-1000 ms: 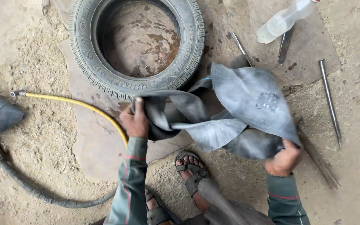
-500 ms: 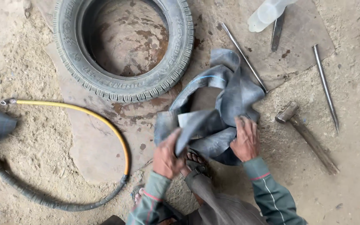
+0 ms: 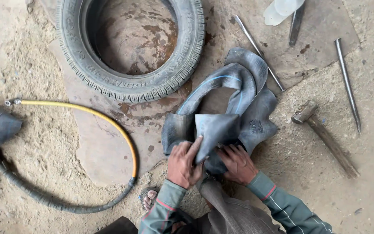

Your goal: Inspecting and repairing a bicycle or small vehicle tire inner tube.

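Observation:
A limp grey-black rubber inner tube [image 3: 243,95] lies folded on the ground in front of me, with a thin blue line along it. My left hand [image 3: 183,162] grips a folded flap of the tube at its near edge. My right hand [image 3: 238,164] presses down on the tube beside it, fingers spread over the rubber. Both sleeves are grey-green with a red band at the cuff.
A black tyre [image 3: 130,45] lies flat at the top. A yellow air hose [image 3: 87,115] joins a black hose [image 3: 44,199] curving left. A hammer [image 3: 325,136], two long steel rods [image 3: 347,84] [image 3: 258,52], a flat iron [image 3: 296,24] and a clear plastic bottle [image 3: 282,9] lie at right. A sandalled foot [image 3: 149,199] shows below.
Both hands have drawn together from wide apart onto the tube's near edge. The tube, held spread out a second ago, now lies folded on the ground. The view has shifted slightly.

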